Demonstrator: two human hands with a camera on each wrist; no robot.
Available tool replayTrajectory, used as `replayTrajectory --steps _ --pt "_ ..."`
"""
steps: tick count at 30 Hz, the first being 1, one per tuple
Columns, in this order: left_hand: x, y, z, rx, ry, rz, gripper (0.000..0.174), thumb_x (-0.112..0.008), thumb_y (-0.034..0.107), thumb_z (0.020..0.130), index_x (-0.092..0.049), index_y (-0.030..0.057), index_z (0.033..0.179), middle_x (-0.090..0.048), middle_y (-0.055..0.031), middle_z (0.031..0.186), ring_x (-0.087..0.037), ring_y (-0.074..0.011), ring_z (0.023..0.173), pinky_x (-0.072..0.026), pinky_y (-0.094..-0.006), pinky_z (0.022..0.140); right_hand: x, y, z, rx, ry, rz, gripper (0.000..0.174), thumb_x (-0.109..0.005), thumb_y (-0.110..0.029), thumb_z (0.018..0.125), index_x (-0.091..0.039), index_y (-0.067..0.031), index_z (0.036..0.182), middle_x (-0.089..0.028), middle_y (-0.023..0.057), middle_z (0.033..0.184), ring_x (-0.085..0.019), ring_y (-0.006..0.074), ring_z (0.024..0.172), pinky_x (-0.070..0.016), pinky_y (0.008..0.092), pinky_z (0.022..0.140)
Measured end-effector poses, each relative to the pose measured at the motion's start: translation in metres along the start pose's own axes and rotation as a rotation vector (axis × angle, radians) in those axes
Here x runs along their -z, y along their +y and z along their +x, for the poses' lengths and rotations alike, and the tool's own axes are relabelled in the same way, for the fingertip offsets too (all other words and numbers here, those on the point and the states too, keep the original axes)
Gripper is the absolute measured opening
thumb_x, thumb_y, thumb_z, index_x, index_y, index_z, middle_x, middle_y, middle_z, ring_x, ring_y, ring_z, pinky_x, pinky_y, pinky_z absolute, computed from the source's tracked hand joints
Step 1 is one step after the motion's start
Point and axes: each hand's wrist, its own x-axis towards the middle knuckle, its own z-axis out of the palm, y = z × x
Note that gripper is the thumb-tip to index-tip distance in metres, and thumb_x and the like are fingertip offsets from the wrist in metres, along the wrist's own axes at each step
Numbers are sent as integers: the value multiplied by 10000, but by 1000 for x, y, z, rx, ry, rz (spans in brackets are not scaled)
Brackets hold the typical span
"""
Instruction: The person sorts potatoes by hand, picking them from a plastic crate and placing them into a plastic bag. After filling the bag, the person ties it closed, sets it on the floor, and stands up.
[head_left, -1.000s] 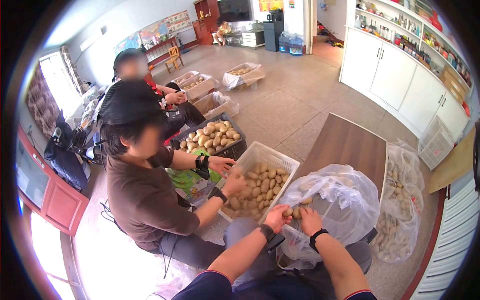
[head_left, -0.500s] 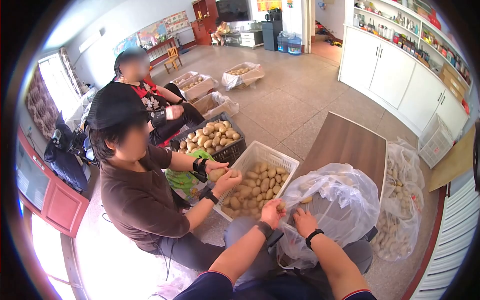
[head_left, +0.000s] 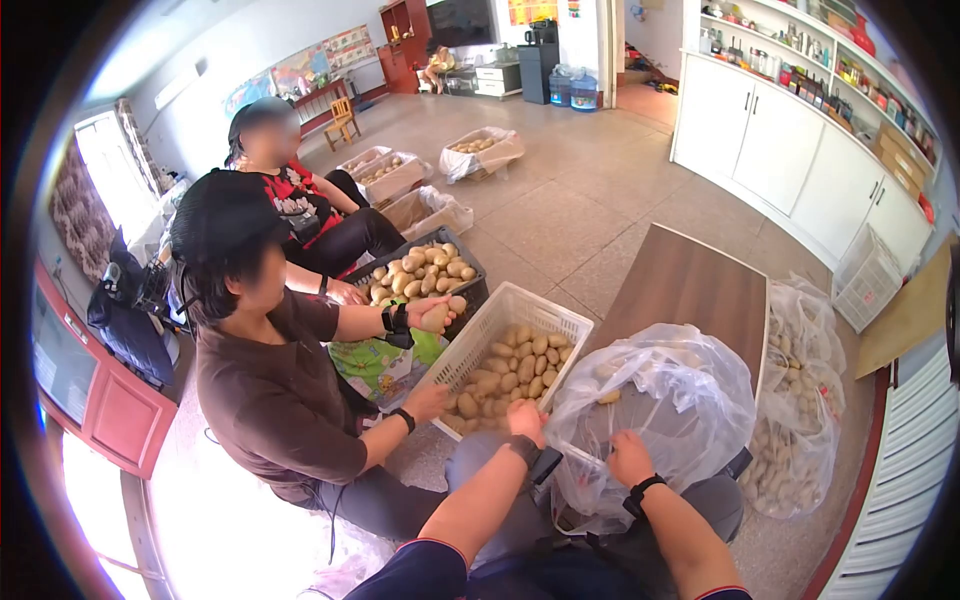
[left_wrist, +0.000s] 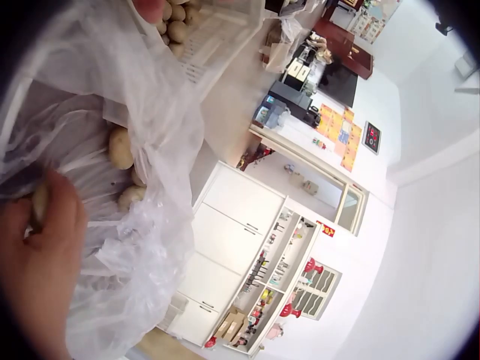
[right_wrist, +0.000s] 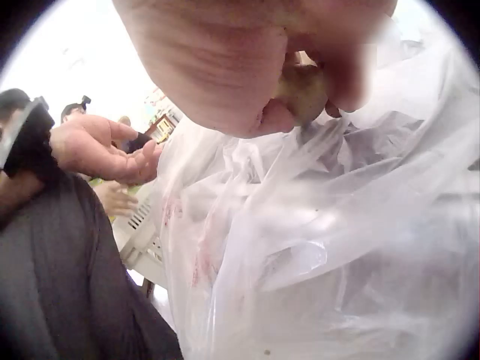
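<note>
My left hand (head_left: 525,422) is at the near end of a white plastic crate (head_left: 478,328) that holds many potatoes (head_left: 510,365). In the right wrist view that left hand (right_wrist: 105,148) has loose, extended fingers and nothing in it. My right hand (head_left: 630,458) is over the opening of a clear plastic bag (head_left: 705,400), gripping a potato (right_wrist: 306,94) between thumb and fingers. The left wrist view shows the right hand (left_wrist: 45,255) inside the bag's mouth, the potato partly hidden by the fingers. A few more potatoes (left_wrist: 120,148) lie against the bag's far side.
A person in brown (head_left: 270,390) sits at the left, holding a potato (head_left: 436,318) beside a black crate (head_left: 470,296) of potatoes. Another person (head_left: 310,210) sits behind. A brown board (head_left: 690,280) lies beyond the bag, with filled bags (head_left: 795,440) to its right.
My left hand carried a potato to the white crate and let it go. My right hand moved back toward me and now holds a potato. The person in brown moved a potato toward the black crate.
</note>
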Motion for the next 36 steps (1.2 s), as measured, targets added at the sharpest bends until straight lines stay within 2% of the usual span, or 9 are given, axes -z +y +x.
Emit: replayTrajectory --steps 1,4,11,16,17,19,22,27,36 --pt "4 -10 6 -257 -89 413 83 -594 79 874 -617 46 946 -621 -134 909 -596 -282 883 -506 -369 750 -1 6 -2 -39 7 102 298 -583 -36 736 -627 -42 1031 -594 182 1102 -549 398 1016 -458 458 891" --pt "3 -12 9 -217 -62 353 135 -634 156 863 -614 48 784 -632 -137 846 -593 -311 915 -476 -394 796 -6 20 -11 -85 80 273 273 -578 -34 748 -628 -25 1016 -615 199 1046 -564 402 1002 -460 457 889" --pt "12 -9 12 -330 -128 669 213 -656 255 851 -647 42 859 -646 -151 901 -598 -321 961 -461 -408 838 -12 45 -18 -383 116 503 320 -626 -12 731 -629 -12 1050 -658 176 988 -629 324 946 -494 383 840" --pt "2 55 -37 -477 -244 1518 172 -660 196 851 -643 29 892 -657 -135 914 -634 -304 863 -499 -385 776 -11 44 -22 -457 127 511 332 -623 -12 750 -624 -13 1082 -661 151 975 -654 267 864 -518 359 762" --pt "3 39 -25 -479 -242 1517 172 -660 196 851 -643 29 892 -657 -135 914 -634 -304 863 -499 -385 776 -13 45 -22 -447 129 504 339 -619 -17 768 -615 -18 1107 -659 142 965 -661 248 818 -532 355 713" --pt "4 -11 10 -49 -203 361 191 -642 157 866 -607 19 993 -649 -111 952 -641 -269 812 -523 -370 716 -12 43 -21 -542 77 637 356 -611 -22 792 -592 -29 1148 -656 129 960 -660 221 774 -534 340 656" --pt "-18 43 -43 268 -119 -187 211 -537 135 884 -572 3 1045 -609 -134 930 -613 -227 743 -526 -331 622 -6 34 -20 -681 4 854 378 -592 -46 845 -542 -46 1220 -649 111 950 -649 176 699 -528 309 562" --pt "-17 50 -64 343 -336 -148 238 -566 172 900 -555 44 1100 -611 -102 994 -611 -215 741 -524 -330 623 6 17 -19 -745 -33 1038 313 -568 -169 928 -523 -52 1215 -646 94 914 -613 147 635 -506 292 527" --pt "-24 35 -74 390 -623 29 293 -616 226 911 -564 77 1158 -621 -56 963 -616 -165 736 -518 -298 618 24 -22 4 -803 -265 1257 382 -478 -447 987 -582 -82 942 -488 2 630 -508 146 539 -437 307 498"
